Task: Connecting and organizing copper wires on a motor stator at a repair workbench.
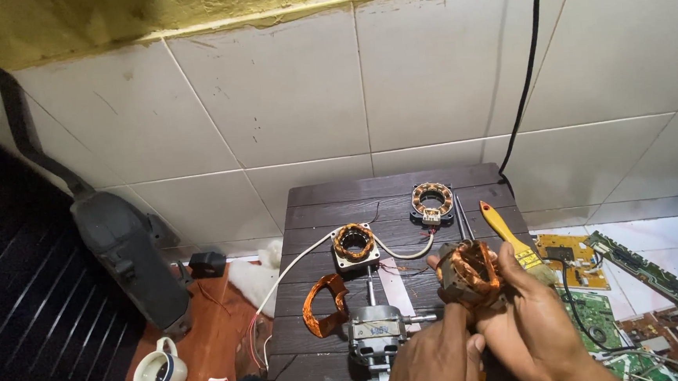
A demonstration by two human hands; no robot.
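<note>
Copper windings fill the motor core (pixel 469 273) that both hands grip above the front right part of the dark wooden bench (pixel 317 215). The left hand (pixel 435 357) closes around the core from below, fingers wrapped on its lower edge. The right hand (pixel 539 323) clasps it from the right side, thumb lying over the top, and a yellow-handled paintbrush (pixel 506 235) sticks up between its fingers, its bristles near the knuckles.

On the bench, a square motor core with copper coils (pixel 355 244) sits near the middle, a white cable (pixel 297 267) running from it off the left edge. A round coil ring (pixel 432 202) lies near the back right corner, with two thin metal rods (pixel 461 216) just beside it. A loose loop of copper wire (pixel 322 305) lies toward the front left, next to a grey metal motor housing with a shaft (pixel 375 329) at the front edge.

Left of the bench, on a reddish-brown surface, stands a white cup (pixel 160 372). Green and yellow circuit boards (pixel 595 277) lie on the floor to the right.
</note>
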